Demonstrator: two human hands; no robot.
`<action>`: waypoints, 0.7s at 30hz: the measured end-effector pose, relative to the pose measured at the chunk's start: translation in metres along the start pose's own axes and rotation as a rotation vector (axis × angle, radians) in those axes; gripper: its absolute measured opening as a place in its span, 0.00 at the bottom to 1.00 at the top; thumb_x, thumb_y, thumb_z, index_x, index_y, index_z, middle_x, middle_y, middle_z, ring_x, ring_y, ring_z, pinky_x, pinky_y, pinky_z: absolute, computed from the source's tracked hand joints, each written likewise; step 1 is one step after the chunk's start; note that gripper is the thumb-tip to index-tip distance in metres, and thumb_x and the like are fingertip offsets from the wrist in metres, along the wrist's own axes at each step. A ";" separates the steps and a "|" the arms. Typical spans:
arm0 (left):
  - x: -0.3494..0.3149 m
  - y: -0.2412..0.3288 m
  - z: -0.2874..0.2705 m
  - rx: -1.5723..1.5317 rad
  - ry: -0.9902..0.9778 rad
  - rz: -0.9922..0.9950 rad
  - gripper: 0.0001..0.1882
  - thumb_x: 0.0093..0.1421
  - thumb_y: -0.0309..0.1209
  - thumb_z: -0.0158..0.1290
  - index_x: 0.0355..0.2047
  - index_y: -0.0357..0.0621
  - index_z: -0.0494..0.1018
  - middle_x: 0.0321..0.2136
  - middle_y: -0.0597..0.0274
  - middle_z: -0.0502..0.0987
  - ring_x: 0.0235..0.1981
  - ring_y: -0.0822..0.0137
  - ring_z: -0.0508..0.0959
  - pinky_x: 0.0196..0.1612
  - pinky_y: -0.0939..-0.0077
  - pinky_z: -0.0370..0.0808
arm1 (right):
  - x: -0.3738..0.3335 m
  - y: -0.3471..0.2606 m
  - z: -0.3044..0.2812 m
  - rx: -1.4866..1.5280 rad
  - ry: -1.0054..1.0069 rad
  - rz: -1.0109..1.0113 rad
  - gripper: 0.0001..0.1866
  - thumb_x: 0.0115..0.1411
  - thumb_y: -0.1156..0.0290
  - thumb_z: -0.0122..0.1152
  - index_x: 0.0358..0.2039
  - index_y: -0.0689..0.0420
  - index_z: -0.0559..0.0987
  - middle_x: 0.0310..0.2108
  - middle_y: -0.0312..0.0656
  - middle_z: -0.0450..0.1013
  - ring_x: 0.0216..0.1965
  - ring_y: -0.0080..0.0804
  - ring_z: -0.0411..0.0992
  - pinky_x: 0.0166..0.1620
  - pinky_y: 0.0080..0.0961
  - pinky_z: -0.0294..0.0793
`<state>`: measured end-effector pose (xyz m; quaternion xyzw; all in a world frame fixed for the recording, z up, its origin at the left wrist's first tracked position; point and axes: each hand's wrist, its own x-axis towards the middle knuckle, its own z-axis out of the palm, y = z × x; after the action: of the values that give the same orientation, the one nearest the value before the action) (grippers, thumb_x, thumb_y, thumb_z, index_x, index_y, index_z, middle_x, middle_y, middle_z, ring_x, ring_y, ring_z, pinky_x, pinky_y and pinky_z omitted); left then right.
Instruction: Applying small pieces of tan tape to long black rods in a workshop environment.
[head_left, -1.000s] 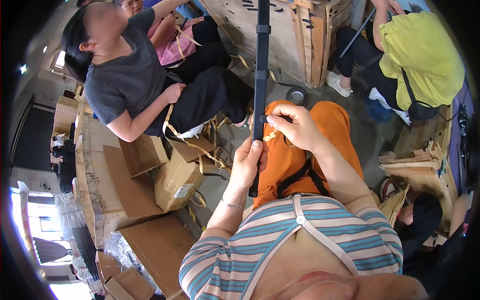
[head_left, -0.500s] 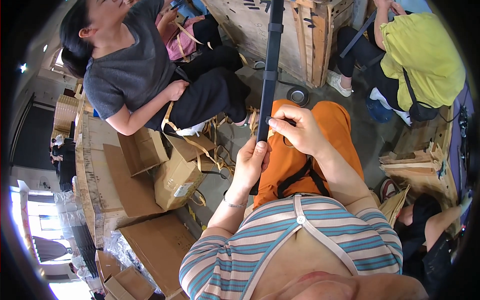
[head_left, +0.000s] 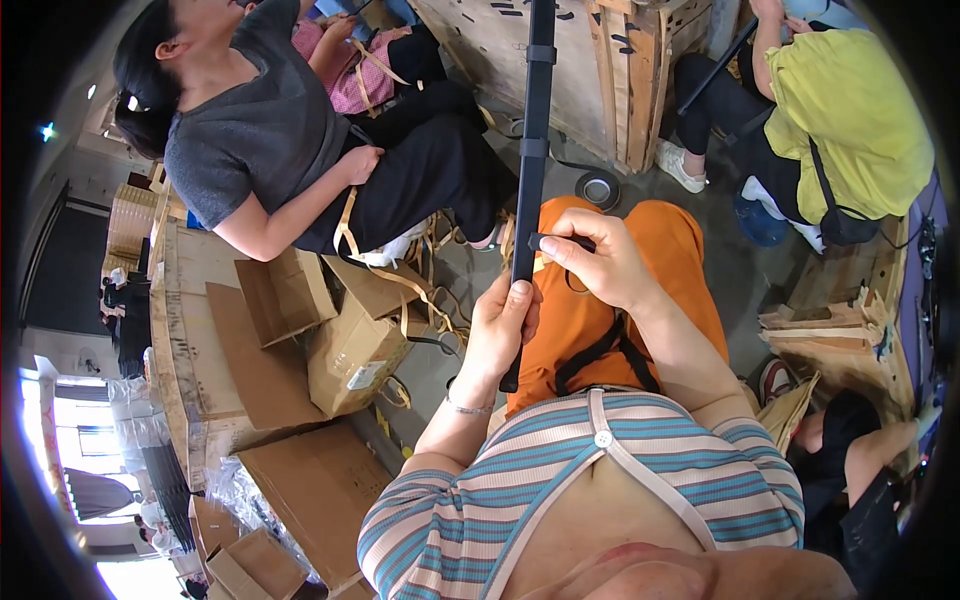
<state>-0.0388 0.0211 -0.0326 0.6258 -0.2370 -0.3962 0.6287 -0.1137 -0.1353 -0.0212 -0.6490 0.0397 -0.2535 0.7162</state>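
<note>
A long, narrow black bar (head_left: pixel 533 190) stands up and away from me over my lap, with two raised dark bands around its far part. My left hand (head_left: pixel 500 325) is wrapped round its near part, and the bar's lower end sticks out below the palm. On the bar's right side, just above that grip, my right hand (head_left: pixel 608 262) pinches a black strip (head_left: pixel 580 241) between thumb and fingers. The strip's tip touches the bar, and a thin loop of it hangs under the fingers. Orange cloth (head_left: pixel 660 270) covers my lap.
A roll of black tape (head_left: pixel 598 190) lies on the floor beyond my knees. Opened cardboard boxes (head_left: pixel 355 350) and tangled yellow straps (head_left: pixel 440 300) are at left. Wooden crates (head_left: pixel 540 85) stand ahead and at right. People sit close by: one in grey (head_left: pixel 270 120), one in yellow-green (head_left: pixel 850 120).
The bar's far end has tilted slightly left. My hands keep almost the same place and grip. The person in grey has shifted a little left.
</note>
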 end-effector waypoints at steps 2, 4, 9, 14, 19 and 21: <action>0.000 0.000 -0.001 0.001 0.002 0.002 0.16 0.64 0.40 0.39 0.30 0.39 0.64 0.14 0.69 0.62 0.13 0.79 0.60 0.16 0.87 0.57 | 0.002 0.004 0.000 -0.013 0.006 -0.021 0.07 0.55 0.73 0.56 0.23 0.63 0.73 0.20 0.33 0.67 0.23 0.16 0.64 0.27 0.14 0.61; -0.002 0.000 -0.001 -0.009 -0.002 0.003 0.16 0.64 0.40 0.40 0.30 0.39 0.64 0.15 0.69 0.62 0.13 0.79 0.60 0.16 0.87 0.57 | 0.002 0.005 0.002 -0.029 0.013 -0.040 0.07 0.55 0.73 0.57 0.23 0.62 0.73 0.19 0.33 0.67 0.22 0.15 0.65 0.26 0.13 0.61; 0.000 -0.002 -0.001 -0.015 -0.011 -0.017 0.16 0.64 0.41 0.40 0.30 0.39 0.64 0.15 0.69 0.62 0.13 0.79 0.60 0.16 0.87 0.57 | 0.004 0.007 -0.002 -0.038 0.027 -0.013 0.09 0.55 0.71 0.58 0.22 0.62 0.74 0.18 0.32 0.67 0.22 0.14 0.64 0.24 0.13 0.61; 0.001 -0.002 0.000 -0.010 -0.010 -0.006 0.16 0.64 0.41 0.40 0.29 0.39 0.64 0.14 0.69 0.62 0.13 0.79 0.60 0.15 0.87 0.56 | 0.006 0.009 0.001 -0.024 0.059 0.124 0.10 0.53 0.70 0.59 0.22 0.63 0.75 0.17 0.33 0.67 0.20 0.15 0.63 0.24 0.14 0.60; 0.003 -0.006 0.001 0.009 0.005 -0.020 0.17 0.64 0.41 0.40 0.28 0.39 0.63 0.14 0.68 0.62 0.13 0.78 0.60 0.15 0.86 0.56 | 0.009 0.012 0.003 -0.094 0.101 0.189 0.10 0.51 0.69 0.60 0.21 0.64 0.75 0.18 0.34 0.68 0.20 0.16 0.62 0.24 0.15 0.60; 0.005 -0.007 0.002 -0.008 -0.005 -0.022 0.17 0.64 0.41 0.40 0.27 0.39 0.63 0.14 0.67 0.62 0.13 0.78 0.60 0.15 0.86 0.57 | 0.010 0.013 0.006 -0.092 0.131 0.149 0.11 0.50 0.69 0.60 0.21 0.64 0.74 0.18 0.34 0.67 0.22 0.15 0.62 0.25 0.16 0.60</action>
<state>-0.0393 0.0167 -0.0398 0.6250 -0.2298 -0.4056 0.6261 -0.0986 -0.1339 -0.0301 -0.6586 0.1461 -0.2393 0.6983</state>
